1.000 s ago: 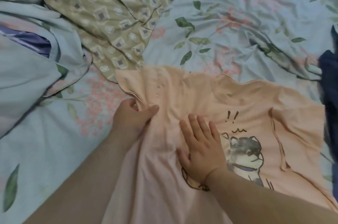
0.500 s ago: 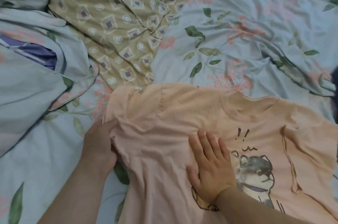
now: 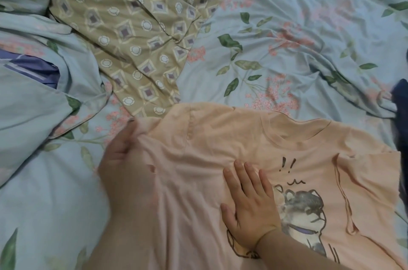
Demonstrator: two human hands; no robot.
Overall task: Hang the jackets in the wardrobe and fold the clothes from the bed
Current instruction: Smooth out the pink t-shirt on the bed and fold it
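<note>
Peach dog-print cotton T-shirt [image 3: 209, 141] lies flat on light-blue floral bedsheet [image 3: 298, 33], collar far, hem near; right hand [image 3: 249, 210] flat, pinning chest; blurred left hand [image 3: 125, 164] grips sleeve edge, nearest for fold-in.

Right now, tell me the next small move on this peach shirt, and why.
Probably fold the sleeve side inward. The left hand grips the peach T-shirt at its bunched sleeve edge, while the right hand presses flat by the dog print, anchoring a fold line.
</note>
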